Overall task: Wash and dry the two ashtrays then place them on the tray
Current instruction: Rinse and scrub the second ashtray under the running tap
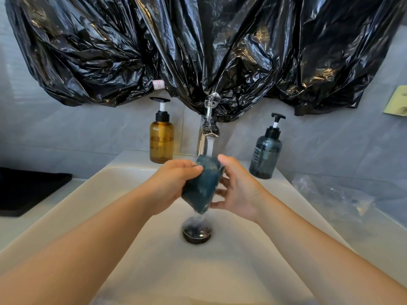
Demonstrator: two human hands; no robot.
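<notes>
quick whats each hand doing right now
Left hand: grips the teal item under the tap.
Right hand: holds the same item, thumb on top.

One ashtray point(201, 190), one tap point(207, 135), two pump bottles point(161, 139) point(265, 155) — two hands point(174, 183) point(237, 190)

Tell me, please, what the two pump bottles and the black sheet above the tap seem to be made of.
Amber bottle: translucent plastic, probably, glossy; liquid level shows through. Blue-grey bottle: likewise tinted see-through plastic, possibly glass. Black sheet: thin glossy plastic film, crinkled with sharp highlights.
</notes>
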